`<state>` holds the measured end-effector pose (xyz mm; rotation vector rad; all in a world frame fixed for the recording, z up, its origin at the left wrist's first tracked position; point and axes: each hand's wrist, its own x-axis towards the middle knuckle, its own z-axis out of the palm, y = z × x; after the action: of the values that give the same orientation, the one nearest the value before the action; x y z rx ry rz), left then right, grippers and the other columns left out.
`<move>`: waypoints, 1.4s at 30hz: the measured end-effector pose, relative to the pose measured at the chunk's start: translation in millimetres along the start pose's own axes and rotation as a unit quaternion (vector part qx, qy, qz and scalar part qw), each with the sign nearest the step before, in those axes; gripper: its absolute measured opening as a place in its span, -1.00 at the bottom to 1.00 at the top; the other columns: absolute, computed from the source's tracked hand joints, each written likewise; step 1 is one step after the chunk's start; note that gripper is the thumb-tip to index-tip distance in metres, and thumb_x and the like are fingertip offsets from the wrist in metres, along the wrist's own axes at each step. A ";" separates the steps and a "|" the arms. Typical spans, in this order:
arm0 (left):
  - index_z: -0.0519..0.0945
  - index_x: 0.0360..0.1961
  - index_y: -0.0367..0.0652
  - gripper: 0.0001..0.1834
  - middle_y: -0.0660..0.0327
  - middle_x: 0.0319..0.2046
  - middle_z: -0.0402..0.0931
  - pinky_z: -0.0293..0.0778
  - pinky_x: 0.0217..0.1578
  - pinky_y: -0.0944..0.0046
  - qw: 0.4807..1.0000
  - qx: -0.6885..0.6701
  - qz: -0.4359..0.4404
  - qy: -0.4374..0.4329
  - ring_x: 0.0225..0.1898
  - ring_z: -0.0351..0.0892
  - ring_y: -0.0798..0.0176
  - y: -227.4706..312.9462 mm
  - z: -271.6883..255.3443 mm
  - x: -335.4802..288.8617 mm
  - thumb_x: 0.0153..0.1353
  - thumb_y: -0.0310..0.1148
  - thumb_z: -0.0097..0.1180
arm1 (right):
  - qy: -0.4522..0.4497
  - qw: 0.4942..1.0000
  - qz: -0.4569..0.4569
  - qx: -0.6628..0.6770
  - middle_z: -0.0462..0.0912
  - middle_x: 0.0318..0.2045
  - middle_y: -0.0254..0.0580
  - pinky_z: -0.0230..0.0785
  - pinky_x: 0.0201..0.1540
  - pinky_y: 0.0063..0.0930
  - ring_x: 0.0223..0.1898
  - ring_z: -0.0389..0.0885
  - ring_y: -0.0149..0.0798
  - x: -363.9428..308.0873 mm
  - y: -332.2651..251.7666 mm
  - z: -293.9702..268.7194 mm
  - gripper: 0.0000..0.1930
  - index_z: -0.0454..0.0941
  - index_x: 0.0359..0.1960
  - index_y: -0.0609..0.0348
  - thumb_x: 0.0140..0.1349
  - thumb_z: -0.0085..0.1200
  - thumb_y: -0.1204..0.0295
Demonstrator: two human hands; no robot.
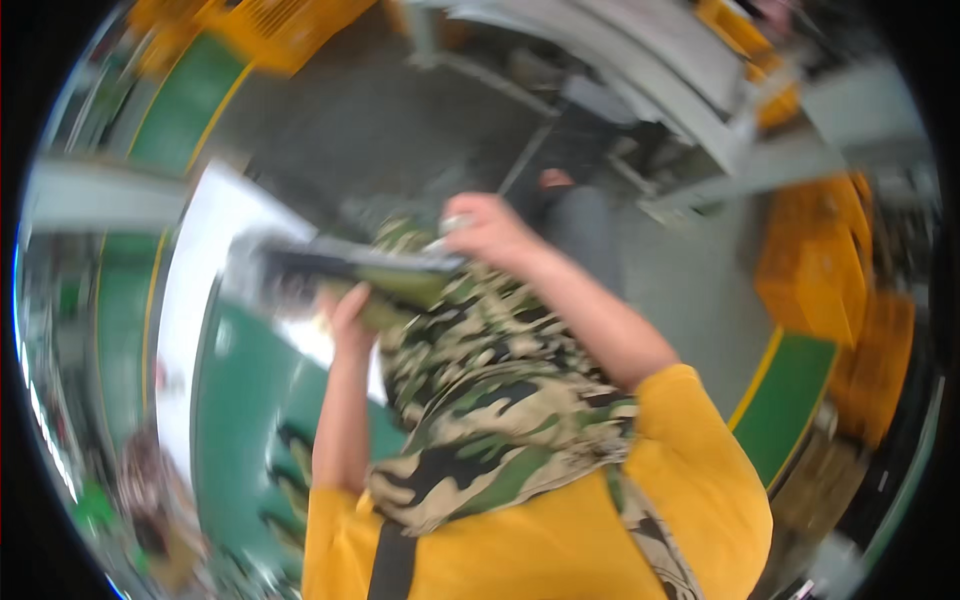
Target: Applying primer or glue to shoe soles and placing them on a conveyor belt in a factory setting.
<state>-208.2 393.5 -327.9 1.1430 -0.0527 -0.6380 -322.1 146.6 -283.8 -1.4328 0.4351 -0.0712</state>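
Note:
A long dark object [330, 264] lies across the front of my body, its left end blurred and looking wrapped in clear plastic. My left hand [348, 312] grips it from the near side, the thumb up along its edge. At its right end my right hand [487, 234] is closed, with a small whitish thing at the fingers that is too blurred to name. Below both hands hangs the camouflage apron [510, 440] I wear over a yellow shirt. Motion smears the dark object, so its exact kind does not show.
To my left is a green surface [240, 400] with a white sheet or panel [185, 300] along it. Yellow crates [815, 265] stand at the right, with another yellow crate [285, 30] at the far left. A white frame [720, 140] crosses the far right over grey floor [330, 130].

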 end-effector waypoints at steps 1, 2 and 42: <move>0.33 0.14 -0.34 -0.39 -0.06 -0.02 0.48 0.48 0.05 0.04 0.999 0.007 0.018 -0.034 -0.03 0.55 0.01 0.2 3.1 0.7 -0.01 -0.50 0.15 | 0.036 0.999 -0.008 -0.030 0.53 -0.51 -0.39 0.32 -0.40 -0.53 -0.44 0.46 -0.49 1.5 9.2 0.3 -0.85 0.53 -0.41 0.19 -0.05 0.20 0.49; 0.36 0.11 -0.39 -0.40 -0.10 -0.01 0.48 0.48 0.07 0.03 0.994 0.021 0.069 -0.079 -0.02 0.56 -0.03 15.5 28.8 -6.9 -0.04 -0.50 0.14 | 0.011 0.994 -0.040 -0.098 0.54 -0.52 -0.31 0.33 -0.39 -0.45 -0.42 0.48 -0.46 2.9 -1.3 -3.5 -0.79 0.54 -0.40 0.20 -0.09 0.22 0.42; 0.34 0.06 -0.25 -0.32 0.15 -0.13 0.49 0.45 -0.04 0.24 0.974 0.200 0.067 -0.082 -0.12 0.52 0.20 12.6 126.4 23.8 -0.13 -0.52 0.37 | 0.128 0.886 0.038 0.444 0.58 -0.47 -0.31 0.39 -0.50 -0.36 -0.48 0.58 -0.32 4.7 138.3 -148.3 -0.88 0.39 -0.42 0.02 0.09 0.08 0.52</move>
<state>-227.8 280.2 -268.8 1.4568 -0.4131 -0.6149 -396.1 26.4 -429.6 -0.4954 0.5759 -0.3546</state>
